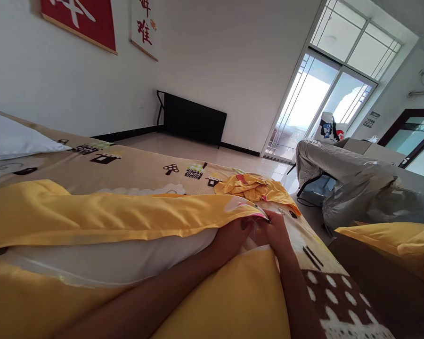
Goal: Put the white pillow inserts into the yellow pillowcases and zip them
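A yellow duvet cover (137,214) with a white quilt (120,259) showing in its long opening spreads across the bed before me. My left hand (231,238) reaches over the opening and is closed on the cover's edge near the corner, its fingertips partly tucked under the fabric. Close beside it, my right hand (277,230) pinches the same corner, where a pink and white print shows. A small dark bit sticks out by the right fingers; I cannot make out what it is. The hands almost touch.
A crumpled yellow cloth (257,188) lies on the patterned bed sheet (144,165), with a white pillow (17,136) at the left. Plastic-covered furniture (360,179) stands at the right, near more yellow fabric (392,240). A black panel (194,117) leans against the far wall.
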A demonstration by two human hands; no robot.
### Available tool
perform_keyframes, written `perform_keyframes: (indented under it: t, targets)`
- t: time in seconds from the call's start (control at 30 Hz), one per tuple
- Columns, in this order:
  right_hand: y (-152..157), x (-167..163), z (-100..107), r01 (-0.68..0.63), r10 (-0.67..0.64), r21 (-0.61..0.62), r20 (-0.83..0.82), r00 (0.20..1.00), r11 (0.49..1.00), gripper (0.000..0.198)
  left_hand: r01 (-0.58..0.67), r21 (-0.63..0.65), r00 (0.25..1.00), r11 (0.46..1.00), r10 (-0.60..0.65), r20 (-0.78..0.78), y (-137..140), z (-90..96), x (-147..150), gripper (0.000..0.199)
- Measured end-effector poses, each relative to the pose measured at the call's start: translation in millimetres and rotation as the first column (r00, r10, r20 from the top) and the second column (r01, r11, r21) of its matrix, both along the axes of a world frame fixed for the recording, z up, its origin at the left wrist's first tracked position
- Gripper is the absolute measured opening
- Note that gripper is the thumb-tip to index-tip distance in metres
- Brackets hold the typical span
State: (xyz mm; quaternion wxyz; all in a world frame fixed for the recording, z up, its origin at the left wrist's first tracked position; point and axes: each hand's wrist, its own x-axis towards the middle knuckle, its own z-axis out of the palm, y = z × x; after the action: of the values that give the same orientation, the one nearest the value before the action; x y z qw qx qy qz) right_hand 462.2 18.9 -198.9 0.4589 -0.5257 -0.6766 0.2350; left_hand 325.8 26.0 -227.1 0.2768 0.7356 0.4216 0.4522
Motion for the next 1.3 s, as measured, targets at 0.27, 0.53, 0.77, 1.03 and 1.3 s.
perform_keyframes:
  t: [0.27, 0.53, 0.77, 1.03, 1.3]
  targets:
    - [1, 2, -3, -0.022, 0.02, -0.04, -0.049, 0.999, 0.999, 0.02, 0.005, 0.078, 1.0, 0.997, -0.005, 0.003, 1, -5.8, 0, 0.03]
    - [2, 1, -3, -0.014, 0.013, -0.029, -0.03, 0.999, 0.999, 0.02, -0.032, -0.059, 0.998, 0.998, 0.035, 0.055, 2, -5.4, 0, 0.035]
    - [1, -1, -1, -0.008, 0.008, -0.011, 0.03, 1.0, 1.0, 0.022, 0.04, -0.076, 0.997, 0.996, -0.035, 0.065, 6, -6.2, 1, 0.027]
    - [1, -3, -3, -0.033, 0.029, -0.096, -0.043, 0.999, 0.995, 0.019, 0.137, -0.112, 0.983, 0.984, -0.121, 0.139, 6, -7.7, 0, 0.03]
    - [5, -1, -7, -0.083, 0.067, -0.131, -0.115, 0.991, 0.988, 0.017, 0.078, -0.097, 0.995, 0.992, -0.071, 0.074, 7, -12.1, -1, 0.033]
